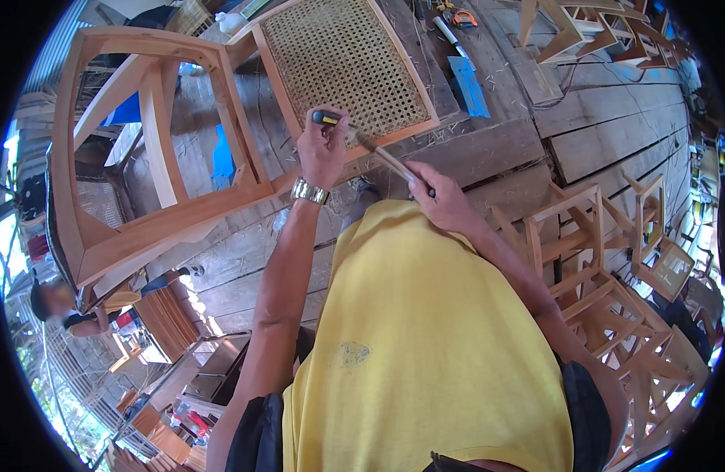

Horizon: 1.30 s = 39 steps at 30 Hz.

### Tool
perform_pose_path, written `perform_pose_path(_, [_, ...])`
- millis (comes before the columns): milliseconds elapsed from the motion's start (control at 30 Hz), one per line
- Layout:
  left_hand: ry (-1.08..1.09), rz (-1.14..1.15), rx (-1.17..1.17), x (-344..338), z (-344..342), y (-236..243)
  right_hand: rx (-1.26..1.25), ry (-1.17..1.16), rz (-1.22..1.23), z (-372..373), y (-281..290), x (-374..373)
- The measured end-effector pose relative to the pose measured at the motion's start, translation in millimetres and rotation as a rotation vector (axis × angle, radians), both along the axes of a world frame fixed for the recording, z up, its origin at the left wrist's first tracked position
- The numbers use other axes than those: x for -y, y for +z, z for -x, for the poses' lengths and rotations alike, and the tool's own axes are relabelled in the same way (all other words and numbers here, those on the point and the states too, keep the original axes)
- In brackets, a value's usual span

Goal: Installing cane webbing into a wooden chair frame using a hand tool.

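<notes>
Just over the near edge of a wooden chair frame with a woven cane panel (339, 63), both my hands are raised. My left hand (321, 153), with a metal watch at its wrist, is closed on a black-and-yellow tool handle (327, 118); the tool's working end is hidden. My right hand (441, 197) is wrapped round a long, light-coloured stick-like tool (391, 163). That tool's brownish far end lies close to my left fingers, and its dark butt shows past my right hand. I cannot tell the exact kind of either tool.
The cane panel joins an open wooden frame (173, 214) on the left. Behind it on the bench lie a blue strip (468, 86), a white-handled tool (445, 30) and an orange tape measure (464, 17). Bare chair frames (567, 228) stand at right. Another person (83, 318) is at far left.
</notes>
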<state>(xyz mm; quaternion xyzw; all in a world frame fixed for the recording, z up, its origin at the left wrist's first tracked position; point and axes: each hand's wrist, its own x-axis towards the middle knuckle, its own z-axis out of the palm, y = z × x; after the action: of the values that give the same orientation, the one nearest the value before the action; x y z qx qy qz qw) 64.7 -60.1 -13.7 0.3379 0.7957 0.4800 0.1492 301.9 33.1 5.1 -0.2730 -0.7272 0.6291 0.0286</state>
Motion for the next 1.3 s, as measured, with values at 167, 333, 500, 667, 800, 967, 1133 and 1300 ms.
perform_pose_path(167, [0.069,-0.298,0.083,-2.7,12.4,0.7,-0.036,-0.079,-0.072,-14.1,0.9,-0.7])
perform_pose_path(333, [0.242,-0.394,0.202,3.0,43.0,-2.5,-0.028,-0.395,0.243,-21.3,-8.4,-23.6])
perform_pose_path(500, [0.346,-0.507,0.190,16.6,80.7,-1.0,-0.135,-0.490,0.399,-9.5,-2.0,-46.2])
perform_pose_path(667, [0.391,-0.516,0.269,5.5,91.9,11.6,-0.105,-0.519,0.533,16.5,-0.8,-44.1])
perform_pose_path(800, [0.369,-0.461,0.232,-5.7,111.8,8.7,-0.059,-0.553,0.596,34.7,4.5,-27.5])
perform_pose_path(967, [0.370,-0.565,0.244,-33.0,113.8,3.9,-0.092,-0.589,0.621,58.4,2.3,-27.4])
perform_pose_path(1133, [0.336,-0.462,0.187,-39.7,125.0,-5.6,-0.104,-0.662,0.608,82.9,2.7,-33.2])
perform_pose_path(1300, [0.387,-0.486,0.196,-46.2,138.2,-5.9,-0.067,-0.613,0.616,114.8,4.1,-45.9])
